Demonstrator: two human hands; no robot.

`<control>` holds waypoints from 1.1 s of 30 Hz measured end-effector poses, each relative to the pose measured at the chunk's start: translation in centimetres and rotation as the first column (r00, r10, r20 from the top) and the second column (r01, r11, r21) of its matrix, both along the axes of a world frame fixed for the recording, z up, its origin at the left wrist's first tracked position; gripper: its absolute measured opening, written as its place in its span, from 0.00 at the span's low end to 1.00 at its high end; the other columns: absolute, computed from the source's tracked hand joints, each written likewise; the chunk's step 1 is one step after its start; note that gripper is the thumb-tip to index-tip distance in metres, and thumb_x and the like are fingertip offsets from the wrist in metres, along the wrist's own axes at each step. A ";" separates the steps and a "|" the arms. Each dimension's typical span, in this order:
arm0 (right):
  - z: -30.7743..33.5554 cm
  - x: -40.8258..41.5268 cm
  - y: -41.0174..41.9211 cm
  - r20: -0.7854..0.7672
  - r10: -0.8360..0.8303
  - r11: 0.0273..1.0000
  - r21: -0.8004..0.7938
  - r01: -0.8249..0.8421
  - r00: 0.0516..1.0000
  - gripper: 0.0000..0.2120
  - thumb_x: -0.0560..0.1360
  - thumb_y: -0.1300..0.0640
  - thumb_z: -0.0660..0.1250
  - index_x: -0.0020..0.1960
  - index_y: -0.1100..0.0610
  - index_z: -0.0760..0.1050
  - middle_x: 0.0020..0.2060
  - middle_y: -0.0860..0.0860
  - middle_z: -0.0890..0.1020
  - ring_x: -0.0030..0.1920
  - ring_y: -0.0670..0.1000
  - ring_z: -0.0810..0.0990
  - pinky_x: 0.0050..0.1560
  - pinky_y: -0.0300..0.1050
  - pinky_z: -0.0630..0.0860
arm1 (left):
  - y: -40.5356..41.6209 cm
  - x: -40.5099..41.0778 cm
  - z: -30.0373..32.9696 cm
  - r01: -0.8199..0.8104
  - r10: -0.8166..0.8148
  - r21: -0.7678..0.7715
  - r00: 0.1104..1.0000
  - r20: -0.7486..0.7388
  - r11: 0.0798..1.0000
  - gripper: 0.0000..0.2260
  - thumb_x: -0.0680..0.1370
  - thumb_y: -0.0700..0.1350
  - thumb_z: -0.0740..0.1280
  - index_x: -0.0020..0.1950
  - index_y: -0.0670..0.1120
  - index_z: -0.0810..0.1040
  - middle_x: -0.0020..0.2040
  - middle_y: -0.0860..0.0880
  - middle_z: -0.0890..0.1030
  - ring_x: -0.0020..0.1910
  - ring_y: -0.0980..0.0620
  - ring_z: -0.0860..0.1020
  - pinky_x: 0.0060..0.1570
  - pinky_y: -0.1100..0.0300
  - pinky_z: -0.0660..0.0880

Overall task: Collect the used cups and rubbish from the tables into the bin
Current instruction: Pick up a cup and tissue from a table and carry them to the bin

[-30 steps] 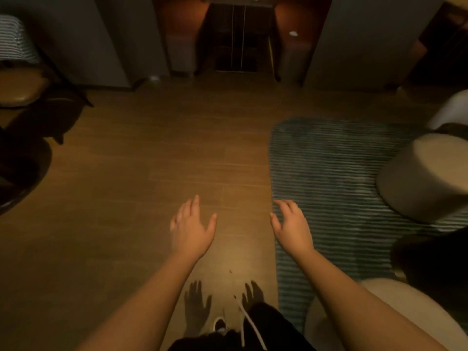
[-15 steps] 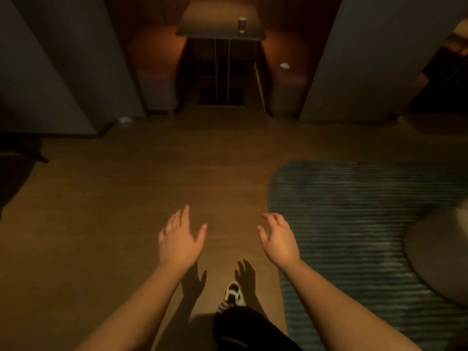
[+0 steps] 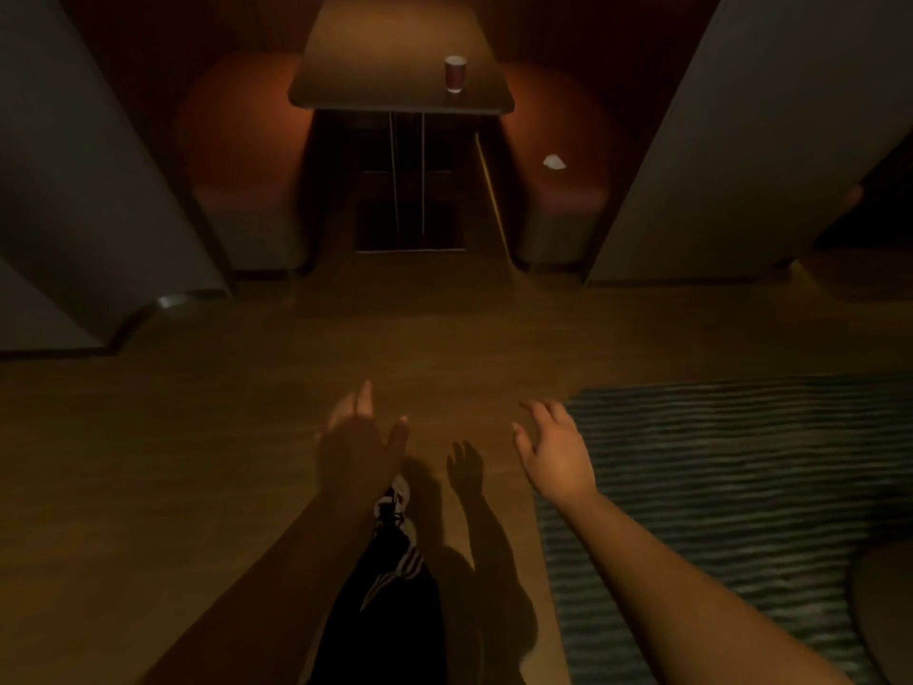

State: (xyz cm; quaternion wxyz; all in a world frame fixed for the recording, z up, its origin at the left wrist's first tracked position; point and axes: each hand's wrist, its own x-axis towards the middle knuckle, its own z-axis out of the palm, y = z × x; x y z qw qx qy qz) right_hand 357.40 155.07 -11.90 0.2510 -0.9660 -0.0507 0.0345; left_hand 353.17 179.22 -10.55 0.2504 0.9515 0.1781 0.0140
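With both the left hand (image 3: 363, 449) and right hand (image 3: 556, 449) relaxed and empty, the person should approach the worktop (image 3: 395, 98), grasping the cup (image 3: 454, 74) upright

Striped rug (image 3: 741, 467) on wooden floor (image 3: 197, 437), orange booth seats (image 3: 242, 140) beyond

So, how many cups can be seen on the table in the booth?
1. A single paper cup stands upright near the front right corner of the table. The far end of the table is cut off by the frame, so more may be hidden.
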 end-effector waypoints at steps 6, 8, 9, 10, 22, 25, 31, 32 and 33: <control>-0.3 21.3 8.5 -0.012 -0.059 0.997 0.049 0.060 0.998 0.19 0.78 0.51 0.61 0.67 0.55 0.69 0.62 0.56 0.73 0.62 0.57 0.73 0.62 0.50 0.72 | 8.6 22.4 -1.8 0.087 -0.089 -0.030 0.991 -0.099 0.996 0.33 0.78 0.61 0.57 0.77 0.50 0.49 0.76 0.44 0.57 0.73 0.41 0.57 0.70 0.42 0.52; 0.8 27.7 10.6 -0.008 -0.077 0.995 0.069 0.077 0.997 0.19 0.78 0.53 0.62 0.67 0.56 0.70 0.63 0.57 0.73 0.61 0.58 0.74 0.61 0.50 0.72 | 10.6 28.9 -1.0 0.111 -0.112 -0.016 0.987 -0.114 0.994 0.34 0.77 0.64 0.54 0.78 0.50 0.48 0.77 0.44 0.56 0.73 0.40 0.57 0.69 0.42 0.52; 1.4 30.7 11.5 -0.008 -0.086 0.993 0.077 0.086 0.996 0.19 0.78 0.54 0.62 0.68 0.55 0.70 0.63 0.56 0.73 0.61 0.58 0.74 0.61 0.50 0.73 | 11.4 32.0 -0.5 0.117 -0.118 -0.015 0.987 -0.110 0.993 0.34 0.77 0.63 0.54 0.78 0.51 0.48 0.76 0.44 0.56 0.73 0.40 0.57 0.69 0.42 0.54; 1.9 33.4 12.3 -0.007 -0.099 0.992 0.079 0.099 0.995 0.19 0.78 0.53 0.62 0.68 0.55 0.69 0.63 0.56 0.73 0.61 0.58 0.74 0.60 0.50 0.73 | 12.1 35.0 0.1 0.129 -0.130 -0.015 0.986 -0.101 0.991 0.33 0.78 0.62 0.55 0.78 0.51 0.48 0.76 0.44 0.57 0.73 0.40 0.57 0.69 0.42 0.54; 2.1 62.5 16.0 0.019 -0.180 0.979 0.098 0.178 0.983 0.19 0.78 0.53 0.62 0.68 0.56 0.69 0.66 0.56 0.71 0.62 0.57 0.73 0.60 0.54 0.73 | 14.2 64.7 1.4 0.154 -0.154 0.020 0.988 -0.003 0.988 0.31 0.79 0.61 0.56 0.77 0.50 0.51 0.77 0.47 0.56 0.74 0.48 0.55 0.70 0.45 0.54; 0.8 71.5 15.9 0.016 -0.145 0.988 0.058 0.144 0.989 0.20 0.79 0.52 0.60 0.69 0.56 0.68 0.66 0.56 0.71 0.65 0.56 0.70 0.64 0.55 0.70 | 14.3 73.5 0.2 0.168 -0.168 0.024 0.985 0.024 0.986 0.32 0.78 0.62 0.55 0.77 0.49 0.52 0.76 0.46 0.58 0.74 0.47 0.56 0.69 0.44 0.54; 0.1 92.8 14.8 0.012 -0.129 0.985 0.117 0.127 0.992 0.17 0.78 0.53 0.62 0.66 0.57 0.71 0.65 0.56 0.73 0.63 0.57 0.73 0.61 0.54 0.72 | 13.5 93.9 -0.2 0.151 -0.153 0.034 0.987 0.054 0.988 0.33 0.78 0.62 0.57 0.77 0.48 0.53 0.76 0.45 0.59 0.74 0.47 0.56 0.69 0.46 0.55; 0.4 95.8 14.7 0.018 -0.125 0.985 0.125 0.121 0.992 0.17 0.78 0.54 0.62 0.65 0.57 0.72 0.65 0.56 0.73 0.62 0.57 0.73 0.60 0.54 0.73 | 13.3 96.9 0.2 0.138 -0.141 0.048 0.988 0.059 0.989 0.33 0.77 0.62 0.57 0.77 0.47 0.53 0.76 0.45 0.59 0.74 0.47 0.57 0.69 0.47 0.56; 0.7 98.5 14.5 0.022 -0.129 0.983 0.134 0.125 0.991 0.17 0.78 0.54 0.63 0.65 0.57 0.72 0.64 0.56 0.73 0.62 0.57 0.73 0.60 0.55 0.73 | 13.2 99.8 0.6 0.127 -0.130 0.056 0.990 0.060 0.990 0.33 0.77 0.62 0.57 0.77 0.48 0.53 0.75 0.45 0.60 0.73 0.47 0.58 0.69 0.47 0.56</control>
